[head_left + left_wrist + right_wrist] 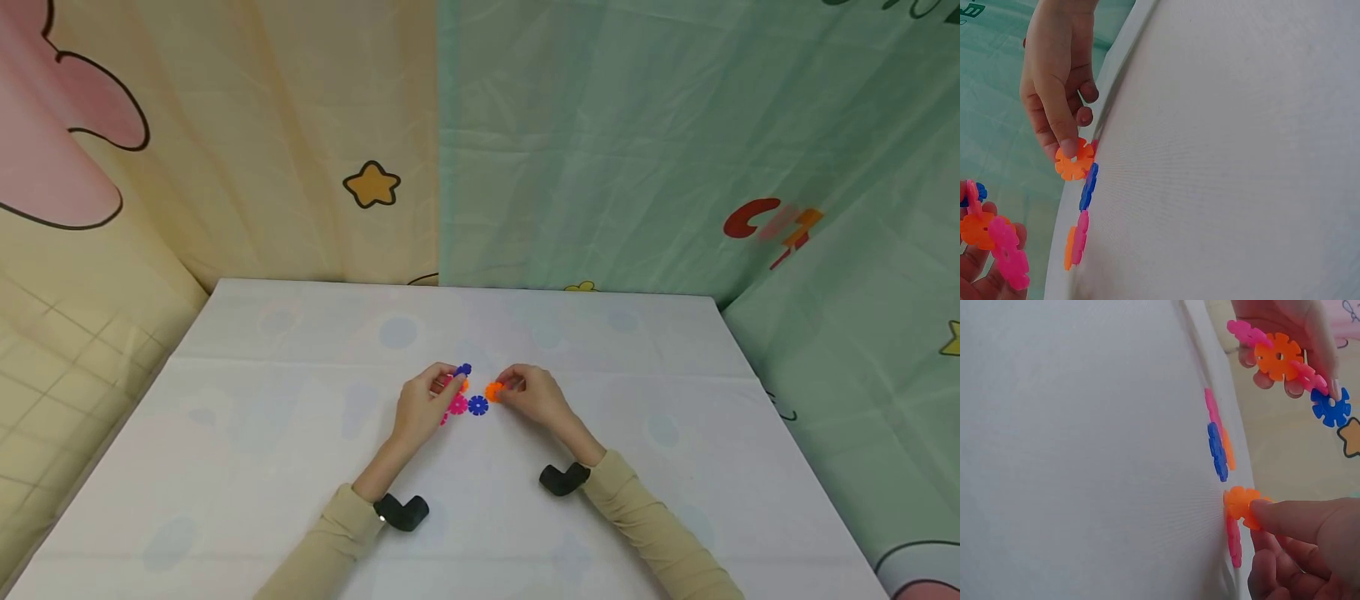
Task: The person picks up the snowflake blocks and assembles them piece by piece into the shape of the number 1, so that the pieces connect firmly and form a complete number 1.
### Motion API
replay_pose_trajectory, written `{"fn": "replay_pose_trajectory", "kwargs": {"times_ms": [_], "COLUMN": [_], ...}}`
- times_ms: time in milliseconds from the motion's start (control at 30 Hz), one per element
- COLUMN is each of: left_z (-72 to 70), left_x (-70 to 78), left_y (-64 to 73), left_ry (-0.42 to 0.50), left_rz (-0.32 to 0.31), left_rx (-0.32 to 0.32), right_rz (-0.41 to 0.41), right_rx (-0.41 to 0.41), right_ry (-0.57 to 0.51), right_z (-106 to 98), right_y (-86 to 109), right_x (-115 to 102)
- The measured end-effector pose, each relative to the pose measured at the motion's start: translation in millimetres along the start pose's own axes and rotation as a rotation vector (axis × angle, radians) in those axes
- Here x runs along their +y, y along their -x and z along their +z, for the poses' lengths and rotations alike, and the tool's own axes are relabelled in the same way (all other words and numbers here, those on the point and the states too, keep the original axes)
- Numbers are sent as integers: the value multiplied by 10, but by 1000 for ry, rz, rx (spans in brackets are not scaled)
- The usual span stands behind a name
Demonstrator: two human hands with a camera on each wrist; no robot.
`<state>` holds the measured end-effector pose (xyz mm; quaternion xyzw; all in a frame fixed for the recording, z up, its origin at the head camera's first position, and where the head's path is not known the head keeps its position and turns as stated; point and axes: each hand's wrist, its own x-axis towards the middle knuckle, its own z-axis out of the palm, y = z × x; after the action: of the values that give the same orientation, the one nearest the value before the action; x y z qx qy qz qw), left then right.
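Note:
My left hand (422,407) holds a short chain of linked plastic snowflake discs. In the right wrist view the chain runs from a pink disc through an orange disc (1279,357) and another pink one to a blue disc (1331,407), where the fingertips pinch. To the right, my right hand (536,394) pinches an orange snowflake disc (493,392) between thumb and fingers, just above the table or touching it; I cannot tell which. The two hands are a short way apart. On the table between them lie a blue disc (477,406) and a pink disc (458,405).
A loose orange disc (1069,249) lies beside the pink one. Another pink disc (1234,542) is on the table by my right hand. A white patterned cloth covers the table (247,467); printed curtains (600,167) hang behind it and at the sides.

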<state>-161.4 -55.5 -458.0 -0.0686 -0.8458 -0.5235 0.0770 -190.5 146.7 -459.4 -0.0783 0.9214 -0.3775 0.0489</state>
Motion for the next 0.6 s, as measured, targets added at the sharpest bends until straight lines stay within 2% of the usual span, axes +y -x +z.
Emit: {"fn": "replay_pose_trajectory", "kwargs": {"times_ms": [300, 600], "left_z": [15, 19], "left_x": [5, 36], "left_y": [-8, 0], "left_ry": [-4, 17], "left_rz": [16, 22], "left_rx": [4, -5], "right_rz": [24, 29], "right_rx": [4, 62], "right_ry": [-61, -101], "right_z": [-61, -111], "right_y": [41, 61], "right_x": [-56, -141]}}
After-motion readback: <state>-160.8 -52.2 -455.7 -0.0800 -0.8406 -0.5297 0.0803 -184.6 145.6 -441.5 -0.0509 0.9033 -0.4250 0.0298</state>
